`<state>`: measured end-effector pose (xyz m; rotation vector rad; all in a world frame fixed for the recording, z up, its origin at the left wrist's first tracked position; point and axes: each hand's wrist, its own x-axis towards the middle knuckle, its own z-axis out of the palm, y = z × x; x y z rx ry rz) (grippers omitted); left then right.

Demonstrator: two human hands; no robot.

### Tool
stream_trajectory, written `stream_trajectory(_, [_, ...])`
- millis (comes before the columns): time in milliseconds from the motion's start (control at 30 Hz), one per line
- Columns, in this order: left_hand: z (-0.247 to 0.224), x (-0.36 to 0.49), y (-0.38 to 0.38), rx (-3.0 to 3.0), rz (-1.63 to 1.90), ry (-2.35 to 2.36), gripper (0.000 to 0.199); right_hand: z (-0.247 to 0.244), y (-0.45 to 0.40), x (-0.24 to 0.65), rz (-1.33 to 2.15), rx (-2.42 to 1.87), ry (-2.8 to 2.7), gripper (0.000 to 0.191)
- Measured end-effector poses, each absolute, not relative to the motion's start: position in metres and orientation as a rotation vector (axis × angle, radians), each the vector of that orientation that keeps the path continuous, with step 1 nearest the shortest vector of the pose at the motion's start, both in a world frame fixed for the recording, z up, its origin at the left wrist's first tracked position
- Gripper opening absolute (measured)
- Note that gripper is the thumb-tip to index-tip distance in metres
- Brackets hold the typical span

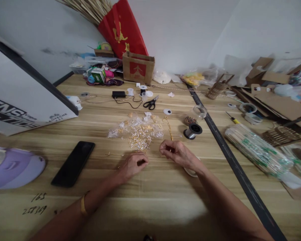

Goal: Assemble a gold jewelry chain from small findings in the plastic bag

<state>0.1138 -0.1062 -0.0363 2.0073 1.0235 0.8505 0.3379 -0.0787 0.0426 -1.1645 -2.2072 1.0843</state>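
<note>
Reading “LAOYECHE” on one box [22, 83], “165” on the table [125, 214], we pinch narrowly, left hand [133, 164] and right hand [177, 152], holding what, we cannot tell; one trinket pile [141, 137] lies just beyond.

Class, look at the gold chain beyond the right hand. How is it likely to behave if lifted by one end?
The gold chain would probably hang floppy, since it looks like a string of small segments lying in a slight bend. It is likely light, being so thin. Its narrow shape suggests it would be unlikely to roll.
</note>
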Motion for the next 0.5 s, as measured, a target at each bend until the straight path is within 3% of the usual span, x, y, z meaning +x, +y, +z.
stream_trajectory(333, [-0.034,0.113,-0.104,2.056,0.813,1.015,0.012,0.043,-0.073,0.352,0.366,-1.536,-2.602,0.010])
stream_trajectory(500, [-0.033,0.114,-0.104,2.043,0.791,1.029,0.012,0.053,-0.095,0.343,0.419,-1.325,-2.583,0.026])
